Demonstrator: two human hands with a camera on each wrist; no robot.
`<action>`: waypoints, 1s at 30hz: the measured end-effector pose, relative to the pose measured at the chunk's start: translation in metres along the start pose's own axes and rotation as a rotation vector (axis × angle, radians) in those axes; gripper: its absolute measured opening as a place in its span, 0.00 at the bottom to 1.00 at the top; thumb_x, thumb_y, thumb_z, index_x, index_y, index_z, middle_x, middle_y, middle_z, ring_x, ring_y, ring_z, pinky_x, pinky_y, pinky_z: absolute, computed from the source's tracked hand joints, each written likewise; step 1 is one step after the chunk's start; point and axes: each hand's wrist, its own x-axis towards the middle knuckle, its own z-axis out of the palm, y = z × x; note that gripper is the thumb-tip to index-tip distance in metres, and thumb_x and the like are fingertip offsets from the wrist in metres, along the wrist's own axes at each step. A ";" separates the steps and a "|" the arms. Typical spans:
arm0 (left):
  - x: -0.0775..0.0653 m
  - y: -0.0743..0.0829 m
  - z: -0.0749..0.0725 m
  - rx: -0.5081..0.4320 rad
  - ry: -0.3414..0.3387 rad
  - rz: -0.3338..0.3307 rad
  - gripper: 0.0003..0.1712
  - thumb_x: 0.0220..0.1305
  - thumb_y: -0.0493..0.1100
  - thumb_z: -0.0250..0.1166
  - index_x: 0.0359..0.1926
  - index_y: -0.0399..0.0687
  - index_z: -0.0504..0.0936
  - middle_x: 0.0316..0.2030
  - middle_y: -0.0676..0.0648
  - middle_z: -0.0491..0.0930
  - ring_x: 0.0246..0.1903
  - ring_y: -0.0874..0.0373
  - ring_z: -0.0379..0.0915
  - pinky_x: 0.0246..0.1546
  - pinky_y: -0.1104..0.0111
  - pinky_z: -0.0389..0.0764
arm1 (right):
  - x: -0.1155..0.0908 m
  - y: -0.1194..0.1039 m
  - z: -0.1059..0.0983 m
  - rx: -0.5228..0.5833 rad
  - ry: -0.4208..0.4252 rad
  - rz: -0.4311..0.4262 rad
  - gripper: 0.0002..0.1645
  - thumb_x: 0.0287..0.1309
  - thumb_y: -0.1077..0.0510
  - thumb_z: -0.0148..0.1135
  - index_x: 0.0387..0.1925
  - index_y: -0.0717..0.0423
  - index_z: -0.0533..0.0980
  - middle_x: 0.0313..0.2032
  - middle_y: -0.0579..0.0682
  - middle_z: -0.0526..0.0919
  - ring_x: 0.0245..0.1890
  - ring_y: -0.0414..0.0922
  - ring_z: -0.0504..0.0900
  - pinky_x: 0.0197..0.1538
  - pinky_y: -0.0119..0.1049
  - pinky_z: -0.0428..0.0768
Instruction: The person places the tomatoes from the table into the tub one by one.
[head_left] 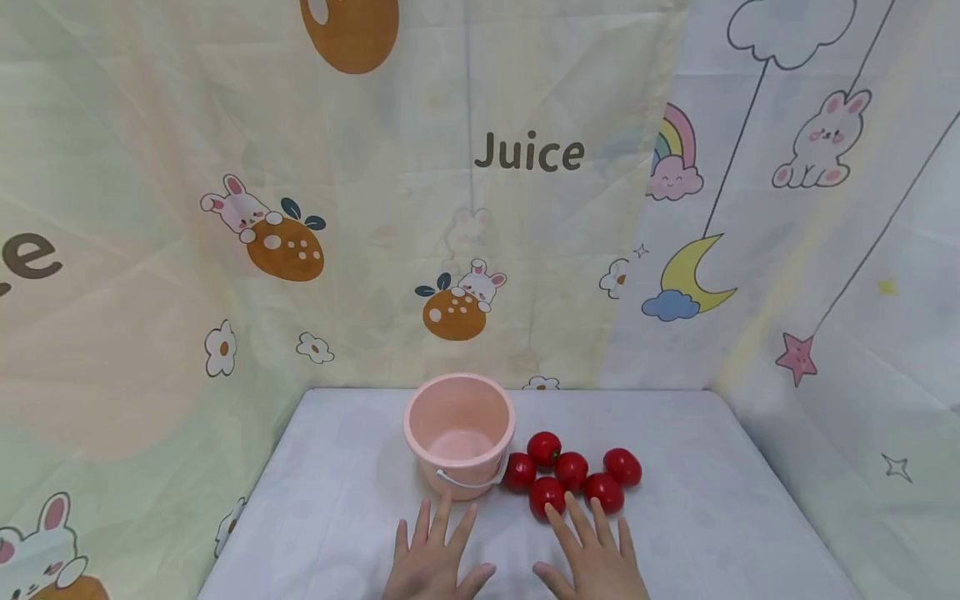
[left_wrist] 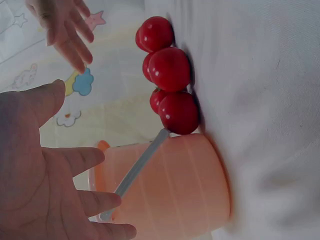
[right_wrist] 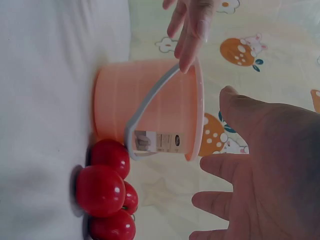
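Note:
A pink bucket [head_left: 459, 417] stands upright on the table, its pale handle [head_left: 472, 483] hanging down at the front. To its right sit several red tomatoes [head_left: 572, 472] in a loose cluster, the nearest one right beside the bucket wall. My left hand [head_left: 431, 558] is spread in front of the bucket with straight fingers and holds nothing. In front of the tomatoes my right hand [head_left: 596, 562] is spread too, holding nothing; its fingertips overlap the front tomatoes in the head view. The right wrist view shows a label [right_wrist: 160, 142] on the bucket's side.
A white cloth covers the table [head_left: 337, 500]. Printed curtains [head_left: 360, 167] with rabbits, oranges and flowers hang behind it and along both sides, close to the table's edges.

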 end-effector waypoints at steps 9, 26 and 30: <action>0.000 0.002 -0.001 -0.006 -0.012 -0.010 0.53 0.54 0.86 0.41 0.74 0.67 0.62 0.77 0.42 0.51 0.75 0.33 0.46 0.65 0.26 0.47 | 0.001 0.004 0.006 -0.019 0.009 0.002 0.58 0.44 0.15 0.50 0.72 0.41 0.63 0.75 0.52 0.60 0.75 0.68 0.48 0.68 0.77 0.37; 0.008 -0.018 -0.029 -0.371 0.317 -0.020 0.30 0.70 0.65 0.53 0.63 0.54 0.73 0.63 0.51 0.72 0.64 0.50 0.70 0.63 0.48 0.74 | 0.006 0.029 -0.006 0.156 0.267 0.047 0.52 0.45 0.34 0.73 0.69 0.51 0.68 0.67 0.56 0.71 0.66 0.58 0.69 0.63 0.66 0.71; 0.020 -0.034 -0.044 -0.511 0.389 -0.171 0.26 0.72 0.62 0.51 0.62 0.55 0.74 0.62 0.52 0.73 0.63 0.52 0.72 0.63 0.49 0.75 | 0.013 0.051 -0.007 0.237 0.302 0.100 0.50 0.51 0.38 0.72 0.70 0.56 0.65 0.66 0.60 0.71 0.65 0.61 0.70 0.61 0.65 0.73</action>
